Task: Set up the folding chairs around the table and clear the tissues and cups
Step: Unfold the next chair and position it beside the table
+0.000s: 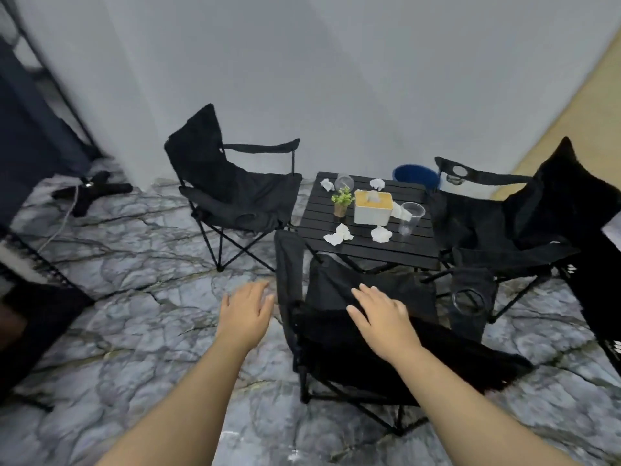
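Observation:
A small black slatted table (396, 247) carries several crumpled white tissues (338, 234), a clear plastic cup (410, 217) upright at the right and another clear cup (344, 181) at the back. Three black folding chairs stand unfolded around it: one at the left (232, 193), one at the right (524, 223), and the nearest one (356, 341) just below my hands. My right hand (379, 314) hovers flat, fingers spread, over the nearest chair's backrest. My left hand (247, 311) is open in the air just left of that chair's armrest.
On the table also stand a white tissue box (372, 207) with a yellow top and a small potted plant (342, 200). A blue bin (416, 176) sits behind the table by the grey wall. A black stand base (92, 190) with a cable lies on the marbled floor at left.

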Demonstrator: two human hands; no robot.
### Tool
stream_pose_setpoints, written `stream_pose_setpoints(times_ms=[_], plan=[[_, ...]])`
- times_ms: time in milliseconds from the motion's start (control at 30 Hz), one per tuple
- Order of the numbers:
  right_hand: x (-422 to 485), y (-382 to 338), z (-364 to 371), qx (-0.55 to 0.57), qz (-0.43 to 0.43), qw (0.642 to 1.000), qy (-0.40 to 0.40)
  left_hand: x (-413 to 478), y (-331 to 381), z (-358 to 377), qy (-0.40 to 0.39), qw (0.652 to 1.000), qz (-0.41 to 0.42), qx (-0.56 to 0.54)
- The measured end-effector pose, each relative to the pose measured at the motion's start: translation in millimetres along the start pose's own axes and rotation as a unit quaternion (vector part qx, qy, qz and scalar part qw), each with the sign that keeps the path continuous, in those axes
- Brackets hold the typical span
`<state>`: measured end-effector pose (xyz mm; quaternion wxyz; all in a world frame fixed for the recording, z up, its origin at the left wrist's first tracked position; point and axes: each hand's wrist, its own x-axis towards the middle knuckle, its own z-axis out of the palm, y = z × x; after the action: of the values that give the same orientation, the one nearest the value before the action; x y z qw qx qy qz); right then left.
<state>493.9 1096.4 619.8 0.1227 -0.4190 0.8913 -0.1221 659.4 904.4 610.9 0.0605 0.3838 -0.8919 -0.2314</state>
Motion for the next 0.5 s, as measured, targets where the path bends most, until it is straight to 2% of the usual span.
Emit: stream_pose_setpoints(times_ms=[133,300,500], plan=[[24.5,-97.3,28.4,0.001,-0.126,0.99,-0.069,-37.7,-84.1,-31.5,0.024,0.995,-0.098,0.02],[54.6,-197.6,72.9,-0.063,-0.204,0.967,-0.137,-80.9,-182.5,-68.9,0.069,0.973,-0.217,0.048],[108.2,-319.6,130.5,-0.036,-0.199,0.955,-0.215,-85.1,-300.6,-117.5,0.078,0.955,-0.283,0.046]])
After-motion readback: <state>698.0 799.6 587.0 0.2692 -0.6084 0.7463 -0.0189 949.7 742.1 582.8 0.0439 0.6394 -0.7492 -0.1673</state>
